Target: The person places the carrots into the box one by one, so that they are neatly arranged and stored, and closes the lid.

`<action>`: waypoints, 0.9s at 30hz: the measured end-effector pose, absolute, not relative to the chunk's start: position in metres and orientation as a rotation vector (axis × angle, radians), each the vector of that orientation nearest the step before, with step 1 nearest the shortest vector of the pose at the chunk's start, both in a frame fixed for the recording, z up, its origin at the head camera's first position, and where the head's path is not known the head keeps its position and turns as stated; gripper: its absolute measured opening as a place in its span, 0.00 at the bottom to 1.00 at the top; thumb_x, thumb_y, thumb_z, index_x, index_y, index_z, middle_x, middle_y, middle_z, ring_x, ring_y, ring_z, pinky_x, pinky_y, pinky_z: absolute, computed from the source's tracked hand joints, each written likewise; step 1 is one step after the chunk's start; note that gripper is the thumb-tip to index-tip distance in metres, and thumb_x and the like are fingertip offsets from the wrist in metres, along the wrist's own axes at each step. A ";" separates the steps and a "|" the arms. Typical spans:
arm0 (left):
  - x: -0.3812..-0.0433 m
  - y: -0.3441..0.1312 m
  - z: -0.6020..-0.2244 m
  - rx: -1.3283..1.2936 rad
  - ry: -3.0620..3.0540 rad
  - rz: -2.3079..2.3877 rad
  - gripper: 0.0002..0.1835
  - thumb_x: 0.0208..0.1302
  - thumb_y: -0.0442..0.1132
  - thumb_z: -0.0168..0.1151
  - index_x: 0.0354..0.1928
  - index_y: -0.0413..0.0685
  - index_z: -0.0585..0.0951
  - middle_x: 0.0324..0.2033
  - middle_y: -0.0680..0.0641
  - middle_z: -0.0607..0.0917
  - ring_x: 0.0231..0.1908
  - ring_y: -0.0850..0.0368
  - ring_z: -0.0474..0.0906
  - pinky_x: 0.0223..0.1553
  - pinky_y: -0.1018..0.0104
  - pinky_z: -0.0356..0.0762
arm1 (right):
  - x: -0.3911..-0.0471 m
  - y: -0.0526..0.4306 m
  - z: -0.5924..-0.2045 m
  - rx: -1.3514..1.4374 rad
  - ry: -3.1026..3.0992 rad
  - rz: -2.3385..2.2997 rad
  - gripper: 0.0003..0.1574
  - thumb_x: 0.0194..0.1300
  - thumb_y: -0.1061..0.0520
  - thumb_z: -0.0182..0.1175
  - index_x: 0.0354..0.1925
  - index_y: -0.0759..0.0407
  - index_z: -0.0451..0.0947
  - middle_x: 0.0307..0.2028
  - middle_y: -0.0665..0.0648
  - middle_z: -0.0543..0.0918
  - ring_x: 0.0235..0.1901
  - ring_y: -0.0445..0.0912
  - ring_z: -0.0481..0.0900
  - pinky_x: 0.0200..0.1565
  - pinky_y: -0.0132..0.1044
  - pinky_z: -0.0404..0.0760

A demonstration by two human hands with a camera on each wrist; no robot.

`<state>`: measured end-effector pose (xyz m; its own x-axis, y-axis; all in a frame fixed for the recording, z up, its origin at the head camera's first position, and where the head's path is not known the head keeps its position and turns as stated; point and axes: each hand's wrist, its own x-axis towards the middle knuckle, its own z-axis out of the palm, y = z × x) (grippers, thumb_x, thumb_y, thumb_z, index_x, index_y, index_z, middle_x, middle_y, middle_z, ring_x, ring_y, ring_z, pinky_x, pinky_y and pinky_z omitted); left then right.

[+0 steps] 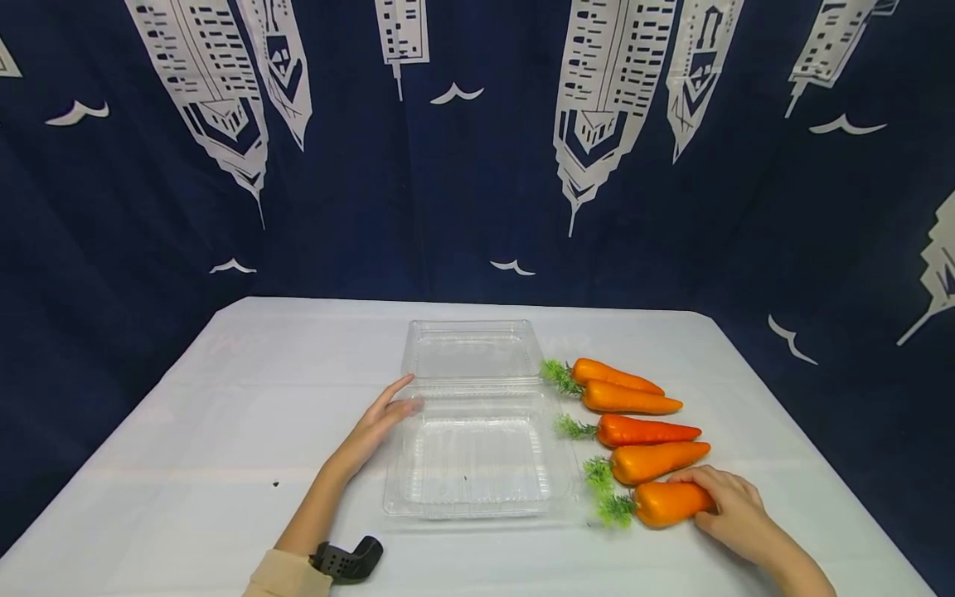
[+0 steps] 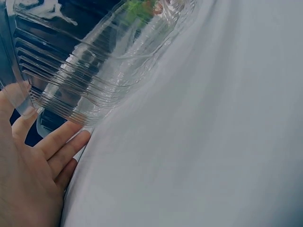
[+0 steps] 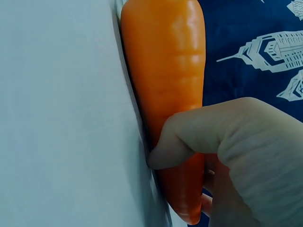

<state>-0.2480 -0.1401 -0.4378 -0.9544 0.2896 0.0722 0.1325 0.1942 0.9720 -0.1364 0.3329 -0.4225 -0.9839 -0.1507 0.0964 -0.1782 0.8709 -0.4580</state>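
A clear plastic clamshell box [image 1: 477,507] lies on the table with its lid [image 1: 473,352] folded back away from me. At its left side my left hand [image 1: 370,429] touches the wall near the hinge; in the left wrist view the fingers [image 2: 64,146] are fairly straight against the ribbed plastic. My right hand [image 1: 727,507] grips the nearest carrot [image 1: 664,503], thumb on one side and fingers round the other, toward its narrow end. That carrot [image 3: 165,56] is smooth and orange, and its leafy top [image 1: 615,507] points left toward the box.
Several more carrots lie in a column right of the box: an orange one [image 1: 660,461], a redder one [image 1: 649,430], and others [image 1: 630,397] farther back, green tops toward the box. The white table [image 1: 186,464] ends before a dark blue patterned curtain [image 1: 448,191].
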 end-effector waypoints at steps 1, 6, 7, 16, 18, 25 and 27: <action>-0.248 -0.140 -0.438 0.409 2.327 1.873 0.29 0.66 0.51 0.48 0.67 0.65 0.56 0.56 0.41 0.75 0.60 0.45 0.68 0.64 0.37 0.48 | -0.136 0.333 -0.423 0.266 -2.984 0.741 0.25 0.41 0.70 0.60 0.41 0.53 0.75 0.46 0.59 0.78 0.52 0.65 0.66 0.51 0.62 0.51; -0.247 -0.139 -0.440 0.390 2.326 1.883 0.28 0.65 0.52 0.48 0.67 0.68 0.57 0.55 0.43 0.77 0.59 0.46 0.69 0.64 0.39 0.50 | -0.135 0.331 -0.421 0.249 -2.998 0.753 0.25 0.40 0.71 0.58 0.39 0.53 0.74 0.43 0.57 0.78 0.51 0.65 0.67 0.50 0.61 0.53; -0.247 -0.138 -0.439 0.388 2.327 1.882 0.28 0.65 0.52 0.48 0.67 0.68 0.57 0.55 0.43 0.77 0.59 0.47 0.69 0.63 0.39 0.51 | -0.135 0.331 -0.421 0.244 -3.000 0.754 0.25 0.39 0.71 0.57 0.39 0.53 0.74 0.43 0.57 0.78 0.51 0.65 0.67 0.50 0.61 0.53; -0.249 -0.140 -0.440 0.399 2.328 1.872 0.28 0.66 0.51 0.47 0.67 0.67 0.56 0.55 0.41 0.77 0.59 0.46 0.69 0.63 0.39 0.50 | -0.136 0.330 -0.421 0.240 -2.968 0.765 0.25 0.35 0.72 0.56 0.36 0.53 0.75 0.40 0.55 0.78 0.49 0.61 0.69 0.50 0.57 0.55; -0.249 -0.140 -0.439 0.412 2.325 1.873 0.28 0.67 0.50 0.47 0.67 0.66 0.55 0.55 0.41 0.76 0.60 0.45 0.68 0.64 0.38 0.49 | -0.136 0.330 -0.421 0.240 -2.951 0.769 0.25 0.34 0.72 0.57 0.35 0.53 0.75 0.39 0.55 0.79 0.49 0.61 0.69 0.50 0.55 0.55; -0.248 -0.140 -0.438 0.414 2.323 1.885 0.28 0.67 0.49 0.47 0.68 0.64 0.55 0.56 0.40 0.76 0.60 0.45 0.67 0.64 0.38 0.48 | -0.137 0.331 -0.420 0.236 -2.925 0.792 0.26 0.35 0.71 0.58 0.37 0.53 0.75 0.42 0.56 0.79 0.49 0.57 0.67 0.51 0.57 0.55; -0.248 -0.140 -0.438 0.412 2.334 1.874 0.28 0.67 0.50 0.47 0.67 0.65 0.56 0.55 0.41 0.76 0.60 0.46 0.68 0.64 0.38 0.48 | -0.137 0.331 -0.420 0.231 -2.908 0.797 0.26 0.35 0.71 0.59 0.38 0.53 0.75 0.42 0.56 0.78 0.49 0.48 0.67 0.51 0.58 0.55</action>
<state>-0.2481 -0.1401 -0.4384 -0.9558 0.2842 0.0760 0.1356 0.1963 0.9711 -0.1368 0.3310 -0.4199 -0.9815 -0.1153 0.1531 -0.1773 0.8500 -0.4960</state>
